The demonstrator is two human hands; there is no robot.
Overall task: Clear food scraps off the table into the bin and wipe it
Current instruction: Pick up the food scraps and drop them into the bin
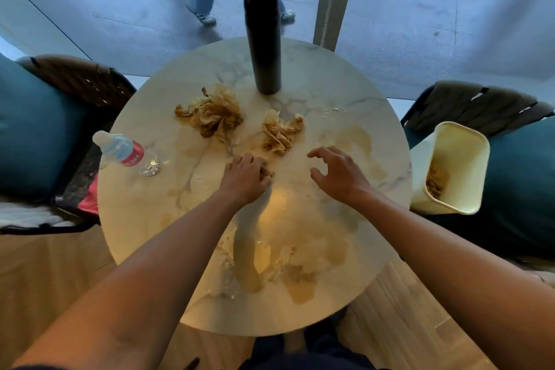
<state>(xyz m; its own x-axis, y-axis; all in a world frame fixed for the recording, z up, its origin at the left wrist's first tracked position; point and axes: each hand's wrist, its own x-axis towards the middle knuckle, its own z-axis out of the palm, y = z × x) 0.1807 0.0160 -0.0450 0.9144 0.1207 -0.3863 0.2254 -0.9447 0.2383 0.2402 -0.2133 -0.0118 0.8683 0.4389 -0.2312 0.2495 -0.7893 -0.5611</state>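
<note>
Café seating: marble table (pixel 345 93), cushioned chairs (pixel 39 129).

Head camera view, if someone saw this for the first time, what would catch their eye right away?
Probably the two crumpled soiled wads in the middle of the round marble table, with brownish wet smears spread toward its near edge. Next, the tall dark bottle standing at the far side, and the left hand gripping a small scrap while the right hand hovers open beside it.

The water bottle (pixel 126 152) has a red label, its text unreadable.
</note>
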